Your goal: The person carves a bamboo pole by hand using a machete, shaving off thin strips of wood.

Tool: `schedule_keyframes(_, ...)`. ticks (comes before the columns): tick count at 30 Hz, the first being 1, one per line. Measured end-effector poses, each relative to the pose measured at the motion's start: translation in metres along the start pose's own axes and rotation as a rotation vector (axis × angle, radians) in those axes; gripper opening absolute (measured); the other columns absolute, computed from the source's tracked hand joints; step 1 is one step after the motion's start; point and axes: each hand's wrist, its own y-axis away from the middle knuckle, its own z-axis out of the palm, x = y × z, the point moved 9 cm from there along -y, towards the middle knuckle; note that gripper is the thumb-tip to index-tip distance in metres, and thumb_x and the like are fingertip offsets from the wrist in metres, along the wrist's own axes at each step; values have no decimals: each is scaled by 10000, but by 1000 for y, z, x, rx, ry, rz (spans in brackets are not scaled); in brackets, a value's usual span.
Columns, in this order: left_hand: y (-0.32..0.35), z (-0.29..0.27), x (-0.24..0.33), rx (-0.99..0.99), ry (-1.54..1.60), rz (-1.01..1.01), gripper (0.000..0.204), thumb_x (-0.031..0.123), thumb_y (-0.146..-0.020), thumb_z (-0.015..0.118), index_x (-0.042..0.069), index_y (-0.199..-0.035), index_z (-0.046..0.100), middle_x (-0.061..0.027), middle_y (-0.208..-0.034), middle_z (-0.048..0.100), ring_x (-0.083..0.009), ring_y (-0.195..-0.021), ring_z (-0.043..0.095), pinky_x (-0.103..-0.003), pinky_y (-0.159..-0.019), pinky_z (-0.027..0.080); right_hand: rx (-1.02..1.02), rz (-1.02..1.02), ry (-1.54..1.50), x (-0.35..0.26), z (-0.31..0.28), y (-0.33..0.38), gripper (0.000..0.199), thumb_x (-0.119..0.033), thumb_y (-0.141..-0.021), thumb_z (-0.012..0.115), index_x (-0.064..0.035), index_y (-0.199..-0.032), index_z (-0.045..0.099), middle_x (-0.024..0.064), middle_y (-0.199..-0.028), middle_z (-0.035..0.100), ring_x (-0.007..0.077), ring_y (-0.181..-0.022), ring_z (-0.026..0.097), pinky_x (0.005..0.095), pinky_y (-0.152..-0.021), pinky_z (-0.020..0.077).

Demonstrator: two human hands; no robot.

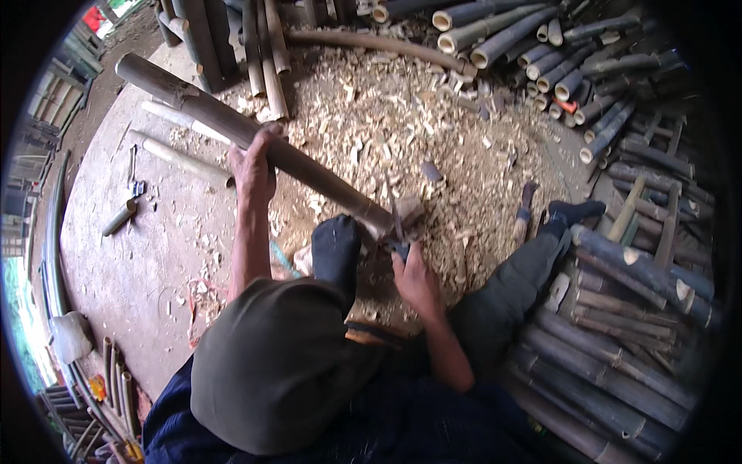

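in the head view a long, dark brown bamboo pole [255, 135] slants from upper left down to the middle, its lower end by a socked foot [336, 251]. the left hand [253, 166] is clamped around the pole's middle. the right hand [415, 277] is closed on a blade handle [397, 232] at the pole's end. pale wood chips [386, 131] cover the floor; stacked bamboo poles [618, 356] crowd the right side.

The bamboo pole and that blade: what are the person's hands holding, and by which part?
The left hand grips the long bamboo pole around its middle. The right hand holds a chopping blade by its handle, at the pole's lower end.
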Motion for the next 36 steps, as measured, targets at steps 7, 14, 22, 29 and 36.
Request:
schedule_keyframes(7,8,-24,28,322,-136,242,562,101,-734,909,-25,-1158,562,-103,-954,670,-179,-798,649,-315,-728,536,208,-230,-259,-66,-74,14,356,-234,-995,605,-25,-1246,465,258,-863,673,452,-779,684,507,-639,519)
schedule_keyframes(14,29,16,43,344,-423,407,847,240,-733,930,-88,-1348,450,-177,-1127,625,-262,-1028,624,-356,-934,500,14,30,117,12,12,-15,345,-329,-1008,543,-38,-1173,459,273,-930,696,471,-854,686,586,-746,519)
schedule_keyframes(22,37,19,56,350,-335,366,779,252,-747,915,-85,-1292,473,-140,-1022,642,-221,-922,623,-342,-862,504,213,-211,-250,-48,-50,8,344,-257,-997,596,-25,-1206,449,261,-877,682,452,-814,688,528,-651,523)
schedule_keyframes(29,18,-6,35,136,-157,264,439,108,-797,843,-29,-1122,582,-101,-921,671,-176,-799,655,-310,-730,534,-43,-51,-24,-11,-16,-3,397,-345,-1009,544,-9,-1205,470,273,-925,692,470,-849,676,571,-731,524)
schedule_keyframes(36,21,-8,25,126,-132,197,385,79,-816,824,-15,-1111,595,-72,-919,653,-167,-778,642,-318,-724,534,119,-87,-42,4,7,-2,332,-305,-1012,555,-22,-1161,471,260,-910,692,445,-791,687,530,-658,540)
